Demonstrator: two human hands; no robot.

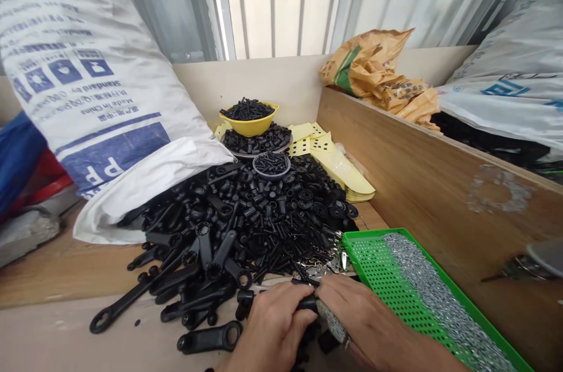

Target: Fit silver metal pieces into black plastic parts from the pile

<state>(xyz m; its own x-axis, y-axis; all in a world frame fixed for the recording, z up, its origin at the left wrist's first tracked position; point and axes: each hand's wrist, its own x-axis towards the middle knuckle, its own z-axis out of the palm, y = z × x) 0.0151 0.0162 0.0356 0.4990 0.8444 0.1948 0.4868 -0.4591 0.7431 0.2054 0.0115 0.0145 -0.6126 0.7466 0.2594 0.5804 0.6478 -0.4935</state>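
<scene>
At the front edge of the heap, my left hand [275, 319] is closed around a black cylindrical plastic part [308, 303], thumb pressed along its side. My right hand [358, 307] meets it there, fingers curled over the part's other end. Under the right palm shows a grey speckled mass [333, 323]; whether it is loose screws or one object, I cannot tell. A thin black piece [304, 282] lies across the fingertips of both hands. Just beyond them spreads a pile of black plastic parts [264, 213], with ring-ended levers [211, 338] to the left.
A green perforated tray [373, 260] with small silvery screws [422, 278] stands right, beside a wooden partition [378, 143]. A white sack [101, 78] leans left. Behind the pile are a yellow bowl [250, 125], a small clear tub [271, 176] and yellow cards [347, 175].
</scene>
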